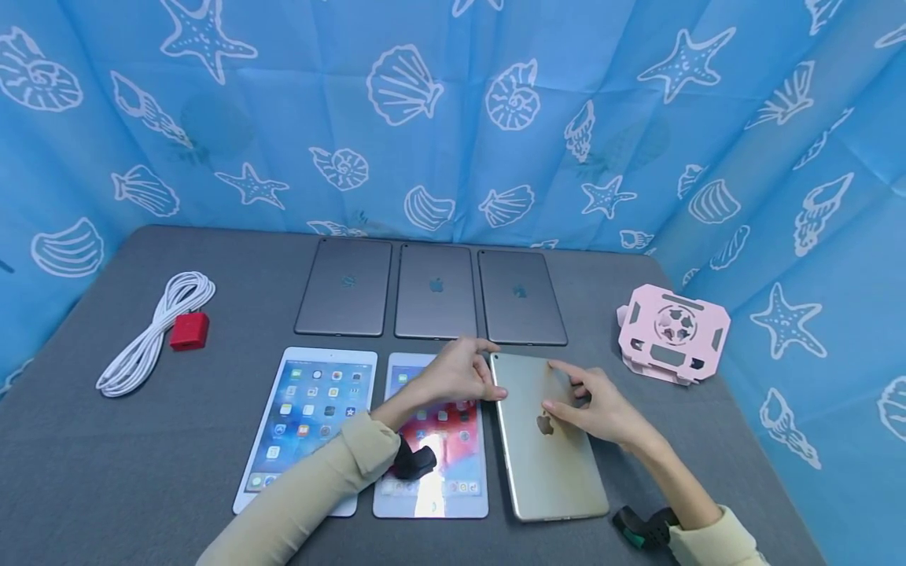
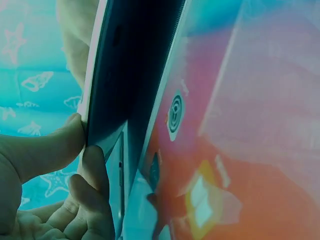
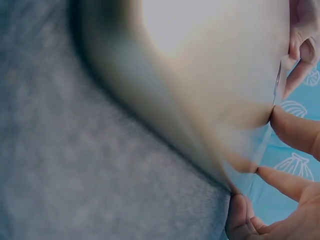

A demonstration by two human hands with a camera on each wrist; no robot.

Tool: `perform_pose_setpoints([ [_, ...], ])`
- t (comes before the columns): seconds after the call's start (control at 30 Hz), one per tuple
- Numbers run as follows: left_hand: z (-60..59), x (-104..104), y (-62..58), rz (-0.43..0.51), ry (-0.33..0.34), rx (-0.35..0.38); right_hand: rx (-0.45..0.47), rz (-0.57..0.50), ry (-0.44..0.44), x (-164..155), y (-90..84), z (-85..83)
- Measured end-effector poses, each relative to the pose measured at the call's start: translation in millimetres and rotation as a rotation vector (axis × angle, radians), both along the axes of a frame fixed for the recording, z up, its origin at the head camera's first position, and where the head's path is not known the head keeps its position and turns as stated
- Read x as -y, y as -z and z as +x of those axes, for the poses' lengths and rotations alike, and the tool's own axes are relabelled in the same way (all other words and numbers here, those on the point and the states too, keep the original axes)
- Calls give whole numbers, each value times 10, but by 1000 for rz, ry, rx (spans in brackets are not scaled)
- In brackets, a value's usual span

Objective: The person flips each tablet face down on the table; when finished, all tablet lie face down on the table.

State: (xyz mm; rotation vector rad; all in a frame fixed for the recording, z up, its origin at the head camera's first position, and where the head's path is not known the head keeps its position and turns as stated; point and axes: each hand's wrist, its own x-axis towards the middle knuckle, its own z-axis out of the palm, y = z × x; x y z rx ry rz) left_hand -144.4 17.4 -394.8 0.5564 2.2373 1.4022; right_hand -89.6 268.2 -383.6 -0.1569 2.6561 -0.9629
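A gold tablet (image 1: 548,472) lies face down, its Apple logo showing on the back. My left hand (image 1: 456,373) pinches its left edge near the top, thumb on the back and fingers underneath; the left wrist view shows that edge raised. At the upper right of the same tablet, my right hand (image 1: 602,409) has thumb and index fingertip on the back, with other fingers curled at the edge in the right wrist view. Beside it, a white tablet (image 1: 463,464) with a lit home screen lies partly under my left forearm. Another lit white tablet (image 1: 304,401) lies farther left.
Three dark grey tablets lie face down in a row behind: left (image 1: 343,295), middle (image 1: 435,303) and right (image 1: 522,303). At the left are a coiled white cable (image 1: 152,338) and a red charger block (image 1: 189,331). A pink stand (image 1: 675,330) sits at the right.
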Motion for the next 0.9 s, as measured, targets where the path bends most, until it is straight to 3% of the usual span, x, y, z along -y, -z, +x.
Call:
perform_pose_setpoints([
  [0.4, -30, -89, 124, -140, 25, -103, -82, 101, 0, -16, 44, -15],
  [0.67, -19, -129, 134, -205, 28, -158, -78, 127, 13, -17, 39, -13],
  [0.9, -13, -194, 168, -247, 33, -270, -106, 155, -6, -13, 29, 2],
])
